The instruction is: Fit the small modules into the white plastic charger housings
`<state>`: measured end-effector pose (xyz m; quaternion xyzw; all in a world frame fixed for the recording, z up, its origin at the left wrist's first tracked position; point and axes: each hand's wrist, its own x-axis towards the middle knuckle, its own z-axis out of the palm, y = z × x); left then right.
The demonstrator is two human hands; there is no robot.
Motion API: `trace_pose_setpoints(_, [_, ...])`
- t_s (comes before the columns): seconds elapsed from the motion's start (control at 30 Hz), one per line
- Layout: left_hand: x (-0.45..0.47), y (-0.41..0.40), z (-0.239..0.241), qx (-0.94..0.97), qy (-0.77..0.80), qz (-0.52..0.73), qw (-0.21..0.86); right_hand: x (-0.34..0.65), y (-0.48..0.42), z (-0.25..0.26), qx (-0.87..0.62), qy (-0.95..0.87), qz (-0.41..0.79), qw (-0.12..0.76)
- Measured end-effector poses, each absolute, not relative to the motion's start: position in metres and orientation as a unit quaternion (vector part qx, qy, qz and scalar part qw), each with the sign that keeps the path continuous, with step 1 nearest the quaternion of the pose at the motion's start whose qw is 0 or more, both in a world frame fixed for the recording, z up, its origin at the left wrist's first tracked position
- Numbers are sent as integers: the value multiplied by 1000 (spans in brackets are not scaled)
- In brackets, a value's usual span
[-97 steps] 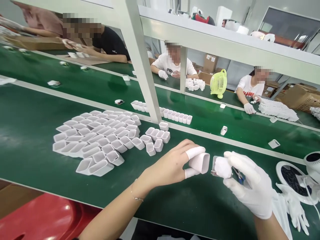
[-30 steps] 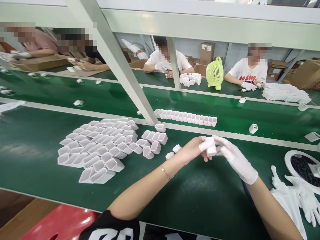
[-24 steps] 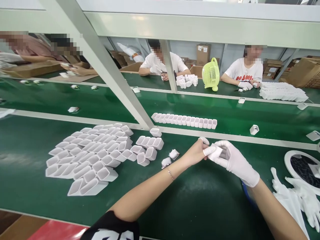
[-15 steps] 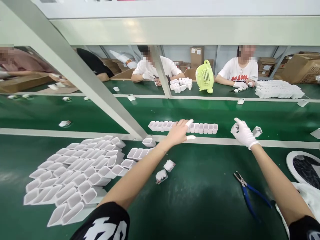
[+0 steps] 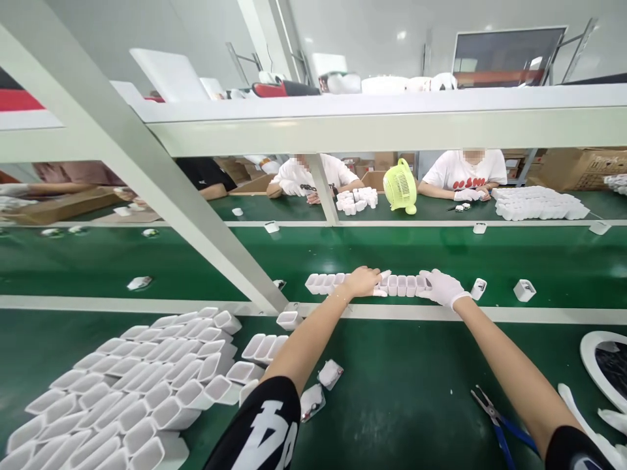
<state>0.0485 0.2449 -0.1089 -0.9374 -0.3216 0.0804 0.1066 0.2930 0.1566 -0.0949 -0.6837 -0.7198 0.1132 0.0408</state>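
A straight row of white open plastic cups [image 5: 401, 286] stands on the green belt in front of me. My left hand [image 5: 365, 282], bare apart from white covers on the thumb and a finger, reaches across the row with thumb on the near side and fingers on the far side. At the right end, my right hand [image 5: 443, 288] in a white glove closes round the last cups; its fingertips partly hide them. Just right of the glove sits a white piece with a dark inside [image 5: 479, 289], and a similar white piece [image 5: 524, 290] lies farther right.
Many white cups [image 5: 147, 391] are packed at the left of the green table. Two white pieces [image 5: 330, 374] lie mid-table. Blue-handled pliers [image 5: 497, 418] and a white ring-shaped item [image 5: 590, 356] are at right. A slanted post [image 5: 196, 215] crosses the left. People sit opposite, near a yellow-green fan [image 5: 400, 187].
My right hand has left the white piece and moved left to the end of the row. My left hand remains at the row. The view has tilted up.
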Motion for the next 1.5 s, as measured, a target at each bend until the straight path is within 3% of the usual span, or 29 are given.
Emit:
trace_pose_setpoints(0.2, [47,198,-105,-949,-291,45,116,304,105,-78,-678,-730,83,13])
trace_pose_setpoints(0.47, [-5,113,-114,-966,-247,7,70,257,16,-93,-690,-721,61,-19])
trace_pose_setpoints(0.57, [-26,130,-91,-936,-350,-33,35,249,31,-77,-689,-723,45,28])
trace_pose_setpoints(0.67, [-42,172,-71,-880,-474,-23,26,236,78,-59,-658,-737,141,62])
trace_pose_setpoints(0.9, [-22,223,-76,-895,-439,73,-17,185,180,-61,-579,-781,224,71])
trace_pose_setpoints(1.3, [-10,153,-93,-909,-402,28,-105,246,84,-83,-564,-776,272,70])
trace_pose_setpoints(1.5, [-51,203,-58,-809,-582,31,-83,269,79,-81,-609,-747,248,90])
